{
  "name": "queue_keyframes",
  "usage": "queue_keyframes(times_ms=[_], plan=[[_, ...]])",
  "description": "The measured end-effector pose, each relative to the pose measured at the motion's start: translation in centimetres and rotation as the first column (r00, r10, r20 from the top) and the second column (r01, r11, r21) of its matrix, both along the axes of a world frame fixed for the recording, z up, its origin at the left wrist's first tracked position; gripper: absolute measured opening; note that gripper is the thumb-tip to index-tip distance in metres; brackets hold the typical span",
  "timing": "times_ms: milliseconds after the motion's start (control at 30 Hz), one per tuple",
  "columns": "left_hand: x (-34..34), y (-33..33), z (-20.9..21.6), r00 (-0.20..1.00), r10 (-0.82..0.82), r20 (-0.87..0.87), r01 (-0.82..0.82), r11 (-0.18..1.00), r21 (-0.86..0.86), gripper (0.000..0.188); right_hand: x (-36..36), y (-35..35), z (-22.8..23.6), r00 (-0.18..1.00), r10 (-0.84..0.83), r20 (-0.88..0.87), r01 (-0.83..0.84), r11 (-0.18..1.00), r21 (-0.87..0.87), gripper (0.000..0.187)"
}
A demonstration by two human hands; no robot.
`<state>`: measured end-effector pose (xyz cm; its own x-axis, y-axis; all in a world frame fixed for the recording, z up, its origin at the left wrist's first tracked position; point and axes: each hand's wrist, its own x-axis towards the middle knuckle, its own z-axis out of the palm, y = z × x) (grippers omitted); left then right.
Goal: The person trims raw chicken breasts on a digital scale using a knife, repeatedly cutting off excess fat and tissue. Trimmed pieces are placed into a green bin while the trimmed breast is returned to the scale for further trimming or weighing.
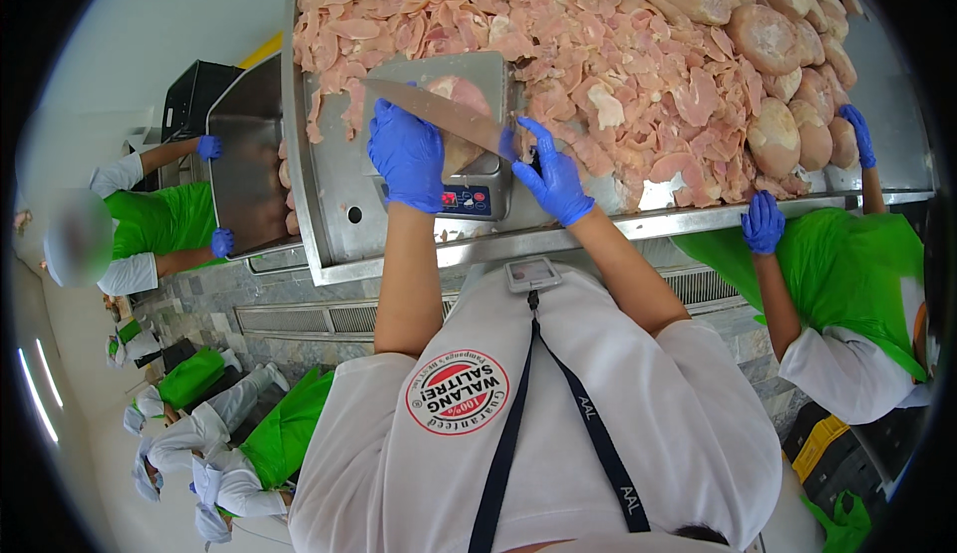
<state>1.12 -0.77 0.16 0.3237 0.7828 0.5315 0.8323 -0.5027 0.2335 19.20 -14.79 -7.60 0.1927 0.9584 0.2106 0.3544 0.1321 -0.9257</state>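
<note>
A wide-bladed knife [439, 114] lies slantwise over a digital scale [488, 66] with a steel platform. Its dark handle is partly hidden in my right hand [560, 186], which closes round it with the forefinger and thumb raised apart. My left hand [407, 159] is curled against the lower edge of the blade, near its tip end; what its fingers grip is hidden. Beneath the blade, a piece of pale pink meat [461, 94] rests on the scale platform. Both hands wear blue gloves.
Thin meat slices [439, 14] heap across the steel table [344, 239]; larger rounded pieces [788, 139] lie at right. A co-worker in a green apron [837, 274] stands right. Another person [159, 219] holds a steel bin [244, 159] at left.
</note>
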Motion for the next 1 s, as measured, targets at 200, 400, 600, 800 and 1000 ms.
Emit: queue_keyframes(times_ms=[200,400,600,800,1000], plan=[[1.1,-0.5,0.9,0.976,0.028,-0.218,-0.030,1.000,-0.006,0.027,-0.1,0.4,-1.5,0.998,-0.002,0.055,0.000,1.000,0.026,0.073],[1.4,-0.3,1.2,0.987,-0.049,-0.154,0.057,0.997,0.046,0.026,0.0,2.2,-1.5,0.997,0.017,0.080,-0.020,0.999,0.041,0.078],[1.7,-0.7,1.5,0.995,-0.063,-0.075,0.061,0.998,-0.035,0.027,-0.4,4.4,1.0,0.993,0.008,0.114,-0.011,0.999,0.032,0.082],[1.3,0.3,0.9,0.989,-0.147,0.031,0.149,0.986,-0.077,0.028,0.5,5.2,2.3,0.993,0.076,0.086,-0.072,0.996,-0.051,0.082],[2.2,1.2,2.1,0.963,-0.269,-0.003,0.267,0.959,-0.092,0.022,2.5,4.2,1.9,0.993,0.081,0.083,-0.074,0.994,-0.080,0.077]])
